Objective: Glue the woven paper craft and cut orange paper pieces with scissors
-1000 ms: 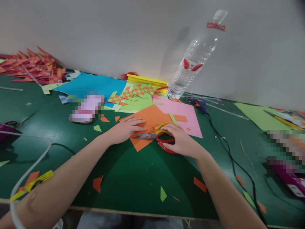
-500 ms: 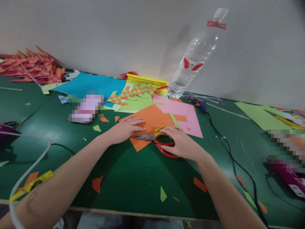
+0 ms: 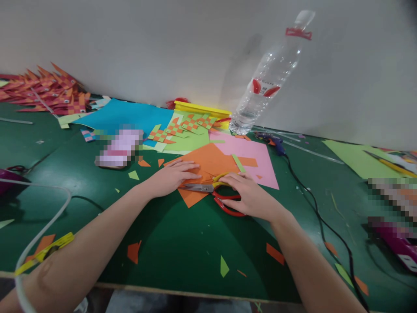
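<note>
My left hand (image 3: 172, 176) lies flat on an orange sheet of paper (image 3: 211, 156), fingers stretched out and pointing right. My right hand (image 3: 249, 191) grips a pair of scissors (image 3: 228, 204) by its handles, one red and one yellow. The blades lie on the orange paper near its front edge, pointing left, and their tips reach close to my left fingers. A narrow green paper strip (image 3: 238, 162) rests beside my right fingers. Beneath and behind the orange sheet spreads a pink sheet (image 3: 265, 161).
Woven paper fish (image 3: 176, 127) lie on green paper behind, near a blue sheet (image 3: 130, 111). A tilted water bottle (image 3: 265, 82) leans against the wall. A blurred phone (image 3: 120, 148) sits left; a corded glue gun (image 3: 275, 143) lies right. Paper scraps (image 3: 133, 252) dot the green table.
</note>
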Tool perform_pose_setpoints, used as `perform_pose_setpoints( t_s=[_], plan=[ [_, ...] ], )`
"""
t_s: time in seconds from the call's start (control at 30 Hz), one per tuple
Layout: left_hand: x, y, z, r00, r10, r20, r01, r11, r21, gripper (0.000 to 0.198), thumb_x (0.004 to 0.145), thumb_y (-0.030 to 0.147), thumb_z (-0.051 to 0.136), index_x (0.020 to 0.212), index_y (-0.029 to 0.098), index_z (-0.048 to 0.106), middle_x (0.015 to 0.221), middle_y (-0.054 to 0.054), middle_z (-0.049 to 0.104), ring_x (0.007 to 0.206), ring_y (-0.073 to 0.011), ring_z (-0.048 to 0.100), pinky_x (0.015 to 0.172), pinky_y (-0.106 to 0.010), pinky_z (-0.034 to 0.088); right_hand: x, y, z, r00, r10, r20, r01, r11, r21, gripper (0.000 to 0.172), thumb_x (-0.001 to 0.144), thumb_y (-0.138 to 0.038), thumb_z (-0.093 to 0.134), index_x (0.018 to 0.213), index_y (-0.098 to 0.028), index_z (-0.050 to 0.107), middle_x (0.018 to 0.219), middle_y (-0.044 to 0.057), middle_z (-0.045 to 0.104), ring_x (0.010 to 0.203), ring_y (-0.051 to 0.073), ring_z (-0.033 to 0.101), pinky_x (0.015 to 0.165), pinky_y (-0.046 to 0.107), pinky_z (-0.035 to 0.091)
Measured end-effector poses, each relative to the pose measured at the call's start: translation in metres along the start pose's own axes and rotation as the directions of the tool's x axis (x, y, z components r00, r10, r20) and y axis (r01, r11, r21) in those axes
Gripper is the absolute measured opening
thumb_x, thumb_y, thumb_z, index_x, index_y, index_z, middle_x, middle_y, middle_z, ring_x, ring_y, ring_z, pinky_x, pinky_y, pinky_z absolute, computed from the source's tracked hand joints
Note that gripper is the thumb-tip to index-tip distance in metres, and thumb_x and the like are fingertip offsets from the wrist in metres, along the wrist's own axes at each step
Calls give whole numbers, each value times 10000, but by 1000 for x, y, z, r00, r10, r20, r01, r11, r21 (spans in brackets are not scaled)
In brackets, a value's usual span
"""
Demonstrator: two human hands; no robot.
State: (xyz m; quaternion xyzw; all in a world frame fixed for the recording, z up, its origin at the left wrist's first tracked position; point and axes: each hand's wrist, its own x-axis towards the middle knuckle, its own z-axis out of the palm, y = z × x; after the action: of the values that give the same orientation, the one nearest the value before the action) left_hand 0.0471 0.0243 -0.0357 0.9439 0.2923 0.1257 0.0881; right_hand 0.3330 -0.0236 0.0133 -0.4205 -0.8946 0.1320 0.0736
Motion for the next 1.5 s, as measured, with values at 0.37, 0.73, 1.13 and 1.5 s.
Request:
perform_pose_setpoints(
  t_s=[0.37, 0.73, 1.13, 1.5],
  plan=[
    [0, 1, -1, 1000, -11, 17, 11, 1000, -1, 487, 961, 92, 277, 1332, 276, 534, 1512, -3, 387, 1419, -158, 293, 1172, -400, 210, 0, -1, -2, 1000, -15, 8, 14, 1000, 25, 373, 859, -390, 586, 1212, -272, 558, 1228, 57, 631, 1120, 257, 588, 1034, 498, 373],
    [-2, 11, -2, 995, -98, 19, 98, 995, 1, 611, 853, -5, 340, 1341, 318, 516, 1535, 12, 345, 1438, -178, 240, 1174, -480, 137, -2, -2, -4, 1000, 25, -16, -25, 999, 33, 385, 839, -406, 603, 1190, -259, 549, 1238, 62, 619, 1123, 261, 580, 1003, 473, 396],
    [10, 45, 1, 963, -224, -152, 217, 974, -60, 628, 841, -9, 257, 1350, 264, 503, 1495, -32, 403, 1428, -198, 250, 1180, -522, 111, -11, 12, -15, 994, 109, 6, -109, 992, 66, 330, 775, -403, 617, 1080, -277, 620, 1173, 43, 654, 1092, 276, 591, 963, 469, 414],
    [0, 24, -6, 999, -45, -3, 45, 998, 52, 395, 1004, 211, 309, 1329, 295, 518, 1499, -1, 406, 1431, -196, 250, 1184, -469, 129, -12, 11, -17, 993, 119, 28, -121, 989, 81, 325, 755, -360, 620, 1071, -282, 610, 1171, 37, 649, 1114, 272, 585, 980, 476, 413]
  ],
)
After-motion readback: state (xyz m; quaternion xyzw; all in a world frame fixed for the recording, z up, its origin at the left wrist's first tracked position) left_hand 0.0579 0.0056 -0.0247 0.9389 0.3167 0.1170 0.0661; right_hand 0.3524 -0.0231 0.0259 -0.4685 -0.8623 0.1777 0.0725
